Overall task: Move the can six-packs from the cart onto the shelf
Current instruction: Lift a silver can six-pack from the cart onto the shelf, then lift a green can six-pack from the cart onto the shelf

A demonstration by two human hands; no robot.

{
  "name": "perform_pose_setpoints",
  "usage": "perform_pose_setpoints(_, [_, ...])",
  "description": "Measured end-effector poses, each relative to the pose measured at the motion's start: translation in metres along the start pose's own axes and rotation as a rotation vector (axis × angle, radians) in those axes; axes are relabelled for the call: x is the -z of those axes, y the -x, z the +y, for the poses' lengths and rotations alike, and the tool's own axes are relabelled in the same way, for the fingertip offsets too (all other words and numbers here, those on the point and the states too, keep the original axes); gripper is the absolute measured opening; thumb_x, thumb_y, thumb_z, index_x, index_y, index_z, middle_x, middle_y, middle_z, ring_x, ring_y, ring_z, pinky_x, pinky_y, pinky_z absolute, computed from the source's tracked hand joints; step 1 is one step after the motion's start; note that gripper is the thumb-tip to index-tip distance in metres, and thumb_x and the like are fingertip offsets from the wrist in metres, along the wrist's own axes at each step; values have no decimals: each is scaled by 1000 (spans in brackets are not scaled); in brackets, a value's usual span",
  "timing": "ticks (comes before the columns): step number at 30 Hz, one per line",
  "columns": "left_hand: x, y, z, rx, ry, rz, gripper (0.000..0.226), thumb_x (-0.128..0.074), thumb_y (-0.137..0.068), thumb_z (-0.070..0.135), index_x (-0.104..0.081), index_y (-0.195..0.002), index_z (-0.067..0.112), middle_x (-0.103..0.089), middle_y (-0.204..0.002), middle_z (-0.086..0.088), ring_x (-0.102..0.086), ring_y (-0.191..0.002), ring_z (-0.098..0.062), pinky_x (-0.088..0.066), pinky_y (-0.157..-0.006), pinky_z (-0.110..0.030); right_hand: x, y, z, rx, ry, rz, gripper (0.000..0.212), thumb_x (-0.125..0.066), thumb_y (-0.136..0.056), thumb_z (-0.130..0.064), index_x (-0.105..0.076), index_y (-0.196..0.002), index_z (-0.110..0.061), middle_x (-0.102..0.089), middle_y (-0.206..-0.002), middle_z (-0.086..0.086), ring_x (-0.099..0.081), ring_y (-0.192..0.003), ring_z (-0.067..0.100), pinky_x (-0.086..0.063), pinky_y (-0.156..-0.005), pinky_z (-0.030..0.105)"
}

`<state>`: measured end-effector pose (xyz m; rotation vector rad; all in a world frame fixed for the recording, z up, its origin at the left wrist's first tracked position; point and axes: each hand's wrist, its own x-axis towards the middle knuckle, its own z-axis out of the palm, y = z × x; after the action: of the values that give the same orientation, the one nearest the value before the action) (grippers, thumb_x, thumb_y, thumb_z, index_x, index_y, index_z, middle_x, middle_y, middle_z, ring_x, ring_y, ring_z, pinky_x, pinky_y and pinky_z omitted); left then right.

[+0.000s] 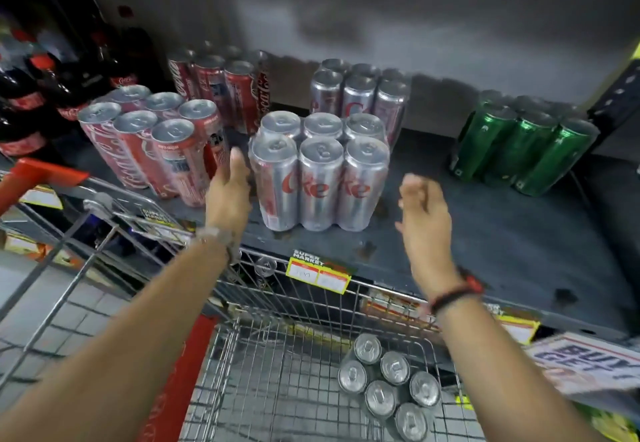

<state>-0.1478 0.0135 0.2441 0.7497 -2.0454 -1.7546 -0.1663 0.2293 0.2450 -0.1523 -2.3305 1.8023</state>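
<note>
A silver six-pack [320, 171] of tall cans, shrink-wrapped with red lettering on the sides, stands upright near the front edge of the dark shelf [502, 234]. Both hands are spread apart on either side of it and hold nothing: the left hand [228, 192] is flat and open just beside the pack's left side, though whether it touches is hard to tell, and the right hand [424, 213] hangs loosely curled, clear of the pack on the right. A second silver pack [360, 93] sits behind it. To the left stand two red six-packs [152, 140], one behind the other, and a green six-pack [523, 144] sits well apart on the right. Below, the wire cart [277, 382] holds one more six-pack [389, 384], seen from the top as silver lids, in its near right corner.
</note>
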Motion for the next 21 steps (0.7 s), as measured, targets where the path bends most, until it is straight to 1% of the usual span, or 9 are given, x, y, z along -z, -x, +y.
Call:
perform_pose_setpoints(1, [-2,21,-23,-46,-25,75,57,-29,-85,58,-48,-114,12,-60,-110,-5,-56,-97,-20,-46,-87,-40,9,22,21,28,28,25,23,-42,-91,-40,-53,-97,-20,-55,-81,-10,-55,-84,16,-50,-76,37])
perform_pose_setpoints(3, [-13,66,-73,-68,-109,87,40,-36,-90,42,-49,-105,7,-58,-90,-4,-55,-83,-22,-46,-76,-38,29,64,67,-32,135,3,34,-39,-88,-44,-53,-97,-14,-55,-83,-5,-54,-81,16,-41,-65,22])
perform_pose_setpoints(6, [-46,113,-140,92,-215,-231,28,-49,-86,32,-51,-95,6,-54,-75,-6,-53,-75,-29,-47,-62,-27,58,104,149,-259,306,-69,48,-41,-82,-47,-51,-103,-5,-57,-101,9,-53,-85,18,-38,-67,23])
perform_pose_setpoints(7, [-60,120,-162,165,-242,-360,33,-53,-84,31,-50,-100,3,-57,-80,-12,-55,-82,-31,-48,-69,-30,64,112,173,-358,377,-73,48,-47,-85,-41,-49,-112,-1,-56,-113,18,-53,-93,24,-40,-70,27])
perform_pose_setpoints(9, [-84,127,-198,293,-384,-512,50,-57,-82,31,-42,-119,2,-54,-115,-22,-50,-111,-36,-41,-96,-41,70,124,213,-616,474,-85,58,-57,-85,-30,-37,-129,3,-45,-132,26,-48,-113,38,-46,-84,38])
perform_pose_setpoints(11, [-103,129,-227,388,-464,-590,70,-59,-79,38,-29,-132,2,-40,-138,-20,-37,-127,-35,-31,-108,-43,69,130,240,-829,425,-110,75,-61,-83,-31,-22,-138,2,-34,-140,27,-41,-122,41,-42,-98,46])
perform_pose_setpoints(14, [-128,132,-257,509,-363,-757,85,-63,-78,31,-10,-138,2,-31,-144,-19,-32,-131,-35,-34,-105,-38,67,129,264,-1003,257,-47,92,-69,-76,-36,-14,-140,1,-38,-140,24,-43,-123,40,-41,-98,46])
perform_pose_setpoints(17, [-145,132,-277,411,-327,-826,49,-66,-75,5,-46,-118,-5,-54,-124,-26,-51,-115,-33,-48,-88,-26,72,131,278,-1076,-50,-59,73,-68,-78,-27,-28,-136,-10,-51,-129,16,-51,-117,34,-41,-99,50])
perform_pose_setpoints(21, [-149,127,-282,371,-299,-882,38,-63,-75,-4,-50,-111,-10,-54,-119,-35,-49,-116,-43,-39,-101,-55,78,135,277,-1129,-176,-117,66,-63,-82,-27,-22,-133,-33,-46,-124,7,-45,-121,38,-39,-92,62])
